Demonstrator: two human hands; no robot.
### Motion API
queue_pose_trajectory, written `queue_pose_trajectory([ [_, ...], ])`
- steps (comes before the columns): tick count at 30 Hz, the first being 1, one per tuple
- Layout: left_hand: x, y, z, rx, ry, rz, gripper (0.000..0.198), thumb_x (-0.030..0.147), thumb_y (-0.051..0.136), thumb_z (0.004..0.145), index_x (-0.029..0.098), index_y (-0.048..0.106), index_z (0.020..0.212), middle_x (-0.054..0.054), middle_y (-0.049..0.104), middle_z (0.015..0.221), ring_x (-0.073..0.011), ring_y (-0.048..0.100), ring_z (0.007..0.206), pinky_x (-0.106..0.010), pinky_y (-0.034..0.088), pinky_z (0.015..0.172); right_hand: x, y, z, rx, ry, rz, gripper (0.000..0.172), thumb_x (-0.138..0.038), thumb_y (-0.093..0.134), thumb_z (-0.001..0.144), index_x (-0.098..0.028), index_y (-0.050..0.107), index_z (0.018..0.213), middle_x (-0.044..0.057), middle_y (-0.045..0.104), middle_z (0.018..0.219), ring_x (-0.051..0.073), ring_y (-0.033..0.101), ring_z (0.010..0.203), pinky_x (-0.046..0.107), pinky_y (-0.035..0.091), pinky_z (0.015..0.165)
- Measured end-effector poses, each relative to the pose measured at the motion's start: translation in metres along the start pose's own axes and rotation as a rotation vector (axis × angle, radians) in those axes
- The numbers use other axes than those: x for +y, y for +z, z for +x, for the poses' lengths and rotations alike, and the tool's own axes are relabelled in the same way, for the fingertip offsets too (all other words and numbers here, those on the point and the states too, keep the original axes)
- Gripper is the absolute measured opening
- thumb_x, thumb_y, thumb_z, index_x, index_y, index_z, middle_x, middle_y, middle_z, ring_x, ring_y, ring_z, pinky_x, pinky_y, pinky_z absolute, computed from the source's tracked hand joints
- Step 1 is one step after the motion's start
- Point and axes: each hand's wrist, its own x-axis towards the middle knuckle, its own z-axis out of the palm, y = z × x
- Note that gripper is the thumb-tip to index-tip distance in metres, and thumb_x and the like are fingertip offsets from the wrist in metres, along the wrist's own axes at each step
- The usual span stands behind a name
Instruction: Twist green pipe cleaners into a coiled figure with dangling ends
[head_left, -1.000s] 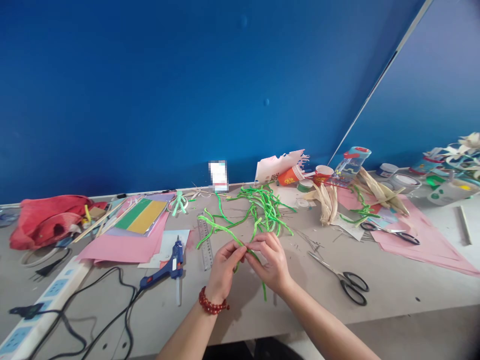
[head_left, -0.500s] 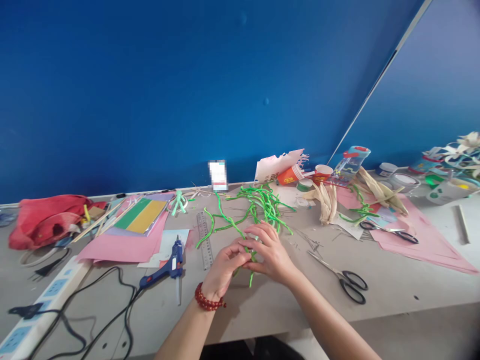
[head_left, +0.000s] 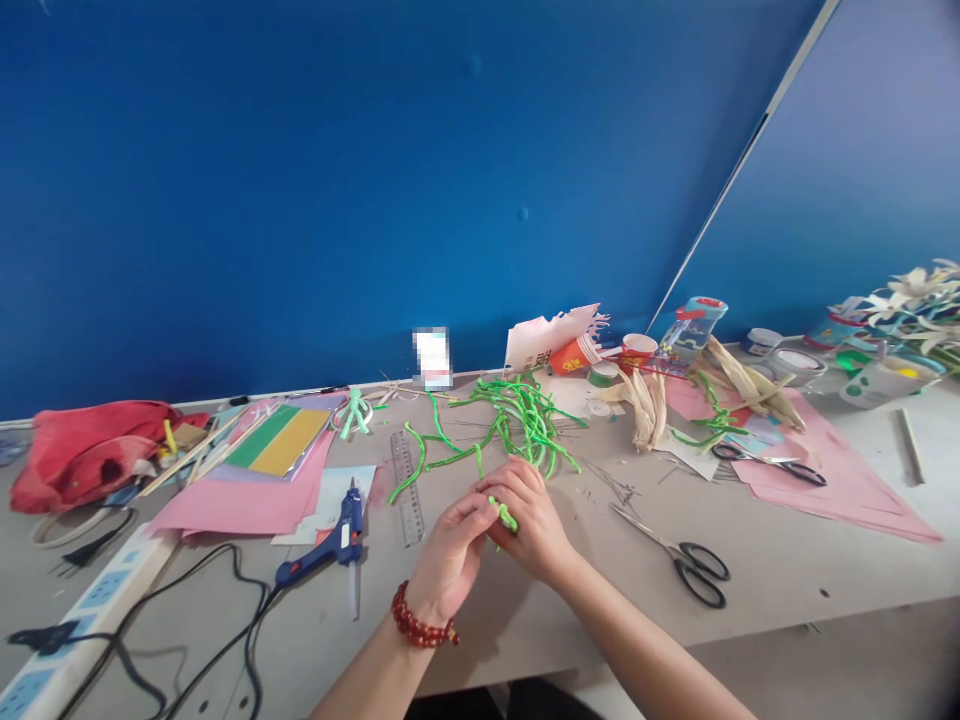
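Note:
Both hands come together above the front middle of the table. My left hand (head_left: 455,548), with a red bead bracelet at the wrist, pinches a bright green twisted cord (head_left: 505,513) between thumb and fingers. My right hand (head_left: 531,520) is curled around the same cord from the other side. A small bunched part of it shows between the hands; the rest is hidden by the fingers. Just behind them lies a tangled heap of similar green cords (head_left: 525,420). A clear ruler (head_left: 407,490) lies to the left, with one cord across it.
At left are a blue glue gun (head_left: 322,550), pink paper (head_left: 225,500), a power strip (head_left: 97,610) with black cables and a red cloth (head_left: 90,450). Black-handled scissors (head_left: 686,560) lie at right, with dried husks (head_left: 645,410) and paper cups (head_left: 577,354) behind.
The hands have closed in on each other. The cord, which hung below the fingers as a loose end, now shows as a compact bunch between them. The view has shifted slightly.

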Motion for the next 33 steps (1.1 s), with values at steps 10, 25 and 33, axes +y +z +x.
queue_pose_trajectory([
  [10, 0.004, 0.006, -0.009, 0.030, 0.041, 0.117, 0.019, 0.035, 0.086, 0.067, 0.020, 0.077, 0.075, -0.008, 0.062, 0.122, -0.0289, 0.050, 0.124, -0.035, 0.042, 0.101, 0.003, -0.004, -0.002, 0.006, -0.022, 0.017, 0.020, -0.033, 0.040, 0.102, -0.023, 0.058, 0.101, 0.009, 0.068, 0.106, 0.025, 0.059, 0.102, 0.053, 0.034, 0.110],
  [25, 0.002, 0.013, -0.013, 0.062, 0.322, 0.259, 0.017, 0.035, 0.079, 0.076, 0.021, 0.076, 0.085, -0.011, 0.072, 0.116, -0.0314, 0.050, 0.131, -0.043, 0.039, 0.109, -0.003, 0.003, -0.005, 0.097, -0.024, -0.194, 0.024, -0.025, 0.037, 0.101, -0.020, 0.060, 0.095, 0.008, 0.063, 0.082, 0.024, 0.052, 0.076, 0.038, 0.042, 0.072],
  [33, -0.004, 0.017, -0.009, 0.187, 0.294, 0.205, 0.019, 0.035, 0.081, 0.073, 0.020, 0.071, 0.080, -0.005, 0.074, 0.084, -0.0248, 0.066, 0.101, -0.038, 0.046, 0.100, -0.005, 0.009, -0.009, 0.052, 0.019, -0.189, 0.025, -0.022, 0.037, 0.103, -0.019, 0.062, 0.102, 0.007, 0.065, 0.081, 0.021, 0.055, 0.070, 0.035, 0.042, 0.065],
])
